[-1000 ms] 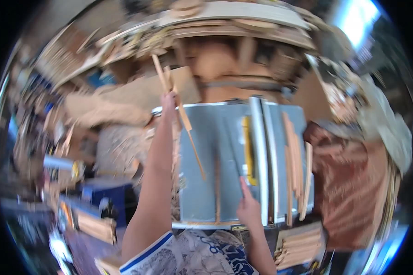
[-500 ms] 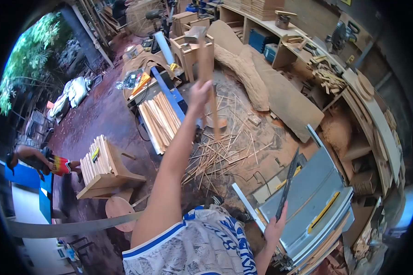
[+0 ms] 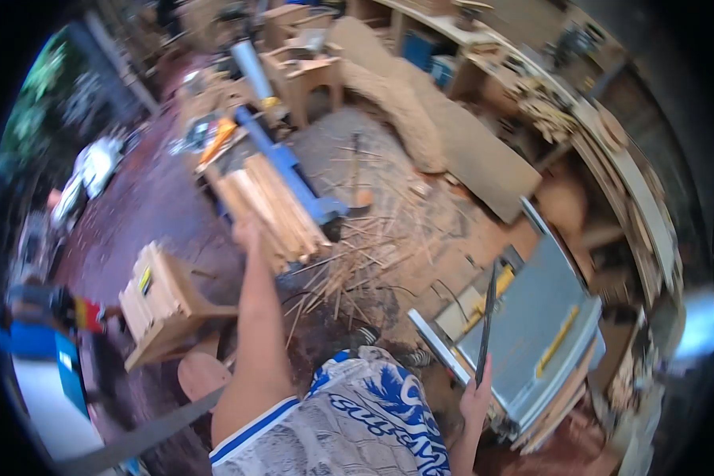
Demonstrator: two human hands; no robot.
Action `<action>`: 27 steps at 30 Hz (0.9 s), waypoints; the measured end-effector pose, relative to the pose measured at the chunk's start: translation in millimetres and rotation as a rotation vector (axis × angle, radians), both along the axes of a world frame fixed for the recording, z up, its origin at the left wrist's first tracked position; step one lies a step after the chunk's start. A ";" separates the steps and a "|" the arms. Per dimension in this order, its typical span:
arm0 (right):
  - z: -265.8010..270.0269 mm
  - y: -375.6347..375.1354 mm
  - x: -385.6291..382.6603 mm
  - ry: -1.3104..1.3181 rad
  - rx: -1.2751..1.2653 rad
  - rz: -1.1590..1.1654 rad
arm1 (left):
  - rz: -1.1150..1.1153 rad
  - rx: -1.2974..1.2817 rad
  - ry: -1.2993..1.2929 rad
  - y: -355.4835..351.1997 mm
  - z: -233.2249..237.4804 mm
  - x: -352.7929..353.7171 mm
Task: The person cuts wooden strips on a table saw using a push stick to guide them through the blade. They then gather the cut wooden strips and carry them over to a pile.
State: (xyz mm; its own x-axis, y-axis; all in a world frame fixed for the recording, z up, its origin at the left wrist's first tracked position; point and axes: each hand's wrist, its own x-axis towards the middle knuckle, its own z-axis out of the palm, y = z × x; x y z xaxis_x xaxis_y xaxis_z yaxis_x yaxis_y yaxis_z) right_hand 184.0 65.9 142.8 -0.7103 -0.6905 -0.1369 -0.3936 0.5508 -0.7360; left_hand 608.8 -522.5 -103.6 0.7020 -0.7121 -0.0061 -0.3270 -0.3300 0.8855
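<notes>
My left hand [image 3: 247, 232] is stretched forward, its fingers closed on a wooden strip [image 3: 228, 189] at the left side of a stack of strips [image 3: 282, 202]. The stack lies beside a long blue machine part [image 3: 282, 155]. Blur hides the exact fingertips. Low on the right, my right hand [image 3: 476, 397] grips a long, thin black bar [image 3: 488, 317], held upright in front of a grey table-saw top [image 3: 531, 333].
Thin offcuts [image 3: 353, 258] litter the floor ahead. A wooden stand with stacked pieces [image 3: 163, 293] is at left, near a bending person [image 3: 44, 305]. A large board [image 3: 484, 155] lies beyond, and cluttered shelves [image 3: 611, 182] line the right.
My left hand has come down and left with the wooden strip, from raised in front to the stack. My right hand still holds the black bar. The view has shifted.
</notes>
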 end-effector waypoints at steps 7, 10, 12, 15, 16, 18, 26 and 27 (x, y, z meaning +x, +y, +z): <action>-49.1 190.3 -97.6 0.554 0.258 -0.731 | -0.218 0.158 0.606 110.3 86.2 -49.1; -34.0 259.3 -142.1 0.577 0.285 -1.136 | -0.426 0.242 -0.258 50.6 15.8 -1.7; -36.3 298.8 -160.4 0.579 0.342 -1.206 | -0.415 0.271 -0.237 34.8 20.0 -23.4; -46.7 342.0 -173.3 0.350 0.440 -1.324 | -0.512 0.058 -0.221 42.6 27.7 -60.8; -55.1 351.2 -172.0 0.343 0.441 -1.336 | -0.524 0.053 -0.224 49.3 34.8 -74.9; -81.8 370.9 -172.6 0.342 0.546 -1.261 | -0.752 0.089 0.162 80.6 53.7 -116.7; -121.0 388.6 -158.2 0.304 0.539 -1.250 | -1.275 0.006 0.407 254.8 109.6 -358.9; -107.4 384.6 -150.3 0.307 0.452 -1.262 | -1.341 0.148 0.484 297.1 149.5 -394.1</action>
